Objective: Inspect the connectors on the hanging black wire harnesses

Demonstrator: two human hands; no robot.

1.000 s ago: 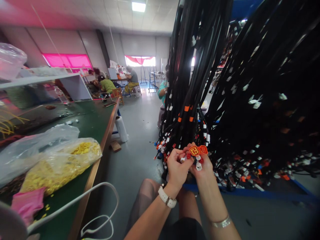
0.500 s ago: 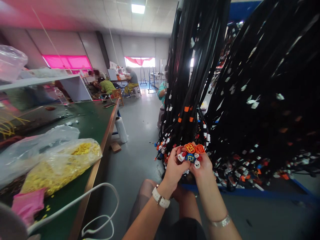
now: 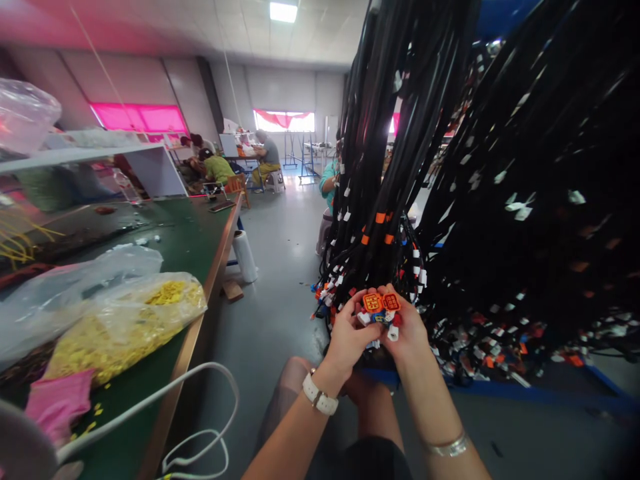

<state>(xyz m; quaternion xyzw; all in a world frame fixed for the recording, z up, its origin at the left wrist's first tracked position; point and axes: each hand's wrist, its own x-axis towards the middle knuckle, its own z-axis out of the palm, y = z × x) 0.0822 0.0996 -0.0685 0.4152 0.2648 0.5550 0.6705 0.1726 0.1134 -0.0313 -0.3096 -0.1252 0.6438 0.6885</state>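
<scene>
A cluster of wire connectors is gathered between my two hands in front of the hanging black cables (image 3: 370,167). Two orange connectors (image 3: 373,303) face up at the top, with a blue connector (image 3: 379,319) and white connectors (image 3: 393,333) below them. My left hand (image 3: 349,337) is closed round the cluster's left side, thumb across the front. Cupped against its right side is my right hand (image 3: 407,327), its fingers curled behind the connectors. Wires leading from the cluster are hidden behind my hands.
On the left, a green-topped bench (image 3: 195,233) carries a clear bag of yellow pieces (image 3: 135,327). A white cable (image 3: 200,373) loops past its edge. More black cable bundles (image 3: 540,200) hang at right over a blue-edged tray (image 3: 540,399). People sit working farther back.
The orange connectors have tilted and shifted slightly left and down, covering more of the blue one. My right fingers have come up behind them. The camera view has turned slightly left.
</scene>
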